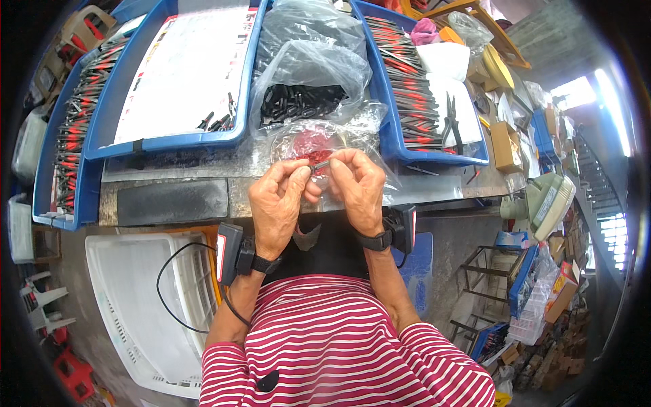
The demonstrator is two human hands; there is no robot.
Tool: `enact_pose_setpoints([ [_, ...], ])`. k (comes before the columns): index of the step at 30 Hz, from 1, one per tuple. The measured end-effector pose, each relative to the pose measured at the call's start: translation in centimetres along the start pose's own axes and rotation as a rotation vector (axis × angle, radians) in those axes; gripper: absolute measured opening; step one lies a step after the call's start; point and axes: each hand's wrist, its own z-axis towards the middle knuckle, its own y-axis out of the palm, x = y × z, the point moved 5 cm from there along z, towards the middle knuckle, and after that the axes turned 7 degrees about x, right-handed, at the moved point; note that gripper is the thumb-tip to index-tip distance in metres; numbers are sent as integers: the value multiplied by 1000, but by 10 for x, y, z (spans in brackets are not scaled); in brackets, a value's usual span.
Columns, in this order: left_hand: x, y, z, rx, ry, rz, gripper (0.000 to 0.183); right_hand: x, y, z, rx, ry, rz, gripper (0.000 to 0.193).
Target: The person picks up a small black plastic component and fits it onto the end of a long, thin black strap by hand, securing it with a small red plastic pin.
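Just over the front edge of the workbench, my left hand (279,193) and my right hand (357,188) meet with fingertips pinched on a small dark rod-shaped part (320,165). Its exact kind is too small to make out. Right behind my fingers lie small red pieces (312,142) in a clear, shiny plastic container or wrap. Farther back, an open clear plastic bag (308,51) holds many short black parts (302,103). A few similar black-and-red pieces (218,122) rest at the near right corner of a paper-lined blue tray (180,140).
Another blue tray (441,159) on the right holds rows of slim red-and-black items (403,74) and black pliers (453,125). At far left, a narrow blue tray (87,197) has similar items. White plastic baskets (139,305) stand below the bench. A dark flat pad (173,201) lies along its edge.
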Motion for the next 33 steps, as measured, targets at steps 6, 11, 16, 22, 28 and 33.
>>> enact_pose_setpoints([
  [6,0,-2,-3,37,-15,-1,15,-1,2,-4,15,-98,-76,9],
  [11,1,-2,-6,58,0,-1,14,-3,7,-7,8,-155,-70,10],
  [16,6,-6,-9,-22,-22,165,11,-3,7,-8,-27,-191,-49,12],
  [22,11,-3,-7,-109,260,402,13,-5,9,-8,-151,-167,-22,11],
  [28,19,-1,-11,-39,332,459,9,-4,11,-12,-149,-204,-14,10],
  [33,21,0,-12,20,315,419,10,-16,13,-16,-50,-427,-141,9],
])
